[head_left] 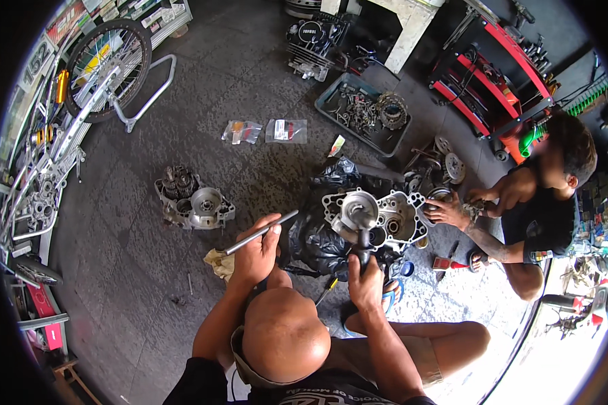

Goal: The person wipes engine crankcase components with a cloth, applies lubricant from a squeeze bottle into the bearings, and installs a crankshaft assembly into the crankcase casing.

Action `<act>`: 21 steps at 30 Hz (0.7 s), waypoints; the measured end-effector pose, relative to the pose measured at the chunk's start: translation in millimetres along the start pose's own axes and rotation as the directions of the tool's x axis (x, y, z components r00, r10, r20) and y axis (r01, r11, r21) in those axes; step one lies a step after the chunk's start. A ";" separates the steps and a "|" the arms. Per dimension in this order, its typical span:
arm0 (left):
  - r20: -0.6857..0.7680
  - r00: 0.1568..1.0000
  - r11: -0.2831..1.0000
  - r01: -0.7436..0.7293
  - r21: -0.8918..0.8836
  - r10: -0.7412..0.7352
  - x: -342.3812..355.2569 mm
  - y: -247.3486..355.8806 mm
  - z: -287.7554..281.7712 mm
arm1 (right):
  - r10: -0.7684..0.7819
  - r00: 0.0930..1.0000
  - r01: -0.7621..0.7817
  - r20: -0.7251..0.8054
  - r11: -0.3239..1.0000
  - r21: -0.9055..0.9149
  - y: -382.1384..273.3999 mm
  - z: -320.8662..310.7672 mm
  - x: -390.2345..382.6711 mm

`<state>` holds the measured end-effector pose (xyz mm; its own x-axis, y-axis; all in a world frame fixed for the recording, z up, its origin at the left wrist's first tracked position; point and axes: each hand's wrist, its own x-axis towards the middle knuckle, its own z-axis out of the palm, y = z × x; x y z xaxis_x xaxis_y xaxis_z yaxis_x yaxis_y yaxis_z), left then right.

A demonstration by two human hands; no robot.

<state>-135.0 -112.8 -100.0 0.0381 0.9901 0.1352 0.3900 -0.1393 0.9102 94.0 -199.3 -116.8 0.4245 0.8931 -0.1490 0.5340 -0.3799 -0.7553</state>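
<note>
My left hand (pixel 255 255) is closed round a straight metal rod (pixel 245 241), which slants up to the right over the floor. In my right hand (pixel 366 285) is the dark handle of a hammer (pixel 364 241). The hammer's rounded head is above a silver engine crankcase half (pixel 404 210) and hides part of it; whether they touch I cannot tell. Beneath the crankcase lies a crumpled black plastic bag (pixel 317 241). A second crankcase half (pixel 206 206), with gears stacked in it, sits on the floor to the left.
At right, a crouching co-worker (pixel 547 209) handles a metal part beside the crankcase. Farther off are a grey tray (pixel 331 115) of small parts, two plastic packets (pixel 286 131), an engine (pixel 311 44) and a red tool cart (pixel 479 74). A screwdriver (pixel 327 289) lies near my right hand.
</note>
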 end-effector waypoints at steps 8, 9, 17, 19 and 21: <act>-0.025 0.984 0.971 0.180 0.158 -0.178 42.2 -21.4 56.0 | 0.077 0.996 -0.072 -0.046 0.993 0.095 19.3 -1.7 26.5; -0.058 0.979 0.967 0.204 0.154 -0.197 53.2 -25.6 67.6 | 0.074 0.996 -0.067 -0.046 0.986 0.150 12.6 -4.5 21.7; -0.080 0.986 0.971 0.159 0.179 -0.147 90.0 -52.1 148.2 | 0.212 0.977 -0.211 -0.036 0.977 0.021 6.0 13.6 37.9; -0.038 0.982 0.973 0.186 0.134 -0.183 93.1 -43.8 150.2 | 0.171 0.983 -0.169 -0.061 0.985 0.034 -5.9 10.6 39.8; 0.043 0.959 0.958 0.274 0.088 -0.279 95.5 -44.0 142.3 | 0.201 0.979 -0.201 -0.031 0.980 -0.001 -30.9 11.4 33.7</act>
<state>-17.6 -9.6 -182.8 -0.0324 0.9895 -0.1408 0.4653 0.1396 0.8741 83.5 -154.7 -105.8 0.5452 0.7908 -0.2781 0.4382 -0.5517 -0.7097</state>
